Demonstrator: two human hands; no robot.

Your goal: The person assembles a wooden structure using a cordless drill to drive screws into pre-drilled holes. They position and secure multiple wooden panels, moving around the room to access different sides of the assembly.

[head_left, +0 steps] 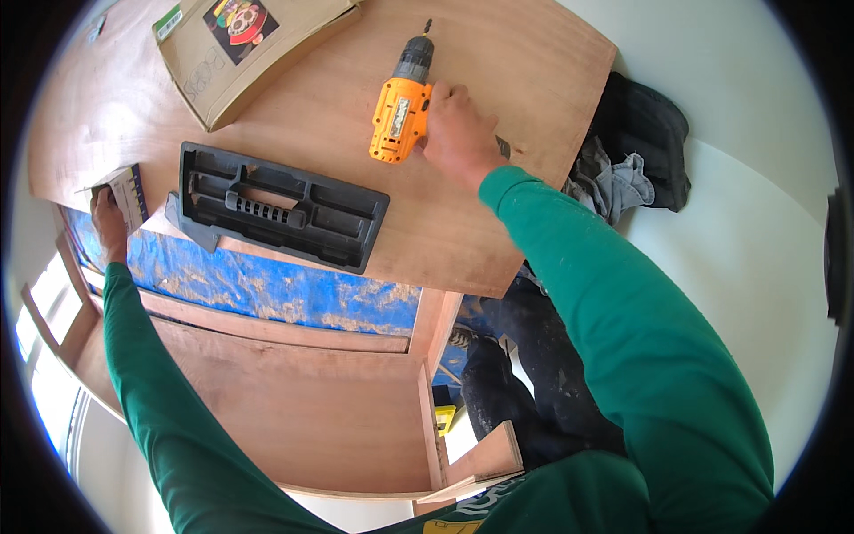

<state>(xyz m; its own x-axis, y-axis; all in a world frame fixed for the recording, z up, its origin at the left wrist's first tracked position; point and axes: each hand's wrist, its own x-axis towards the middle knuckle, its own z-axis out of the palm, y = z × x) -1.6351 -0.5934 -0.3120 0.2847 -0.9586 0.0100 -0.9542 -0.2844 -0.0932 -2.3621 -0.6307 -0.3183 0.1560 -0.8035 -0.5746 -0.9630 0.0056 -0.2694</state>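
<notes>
Green long sleeves [640,329], green shirt [569,494], pale-flecked dark trousers [498,392].

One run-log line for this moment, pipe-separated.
left hand: touching small box | right hand: gripping orange drill | between hands: black tray | surface: wooden board

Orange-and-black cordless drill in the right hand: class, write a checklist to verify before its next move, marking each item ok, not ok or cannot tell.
1. Right hand grips the orange-and-black cordless drill: ok.
2. Slim bit fitted in the dark round chuck: ok.
3. Finger off the trigger: cannot tell, hidden.
4. Bit clear of the brown cardboard box: ok.
5. Left hand free: not ok, it is at the small white-and-blue box.
</notes>
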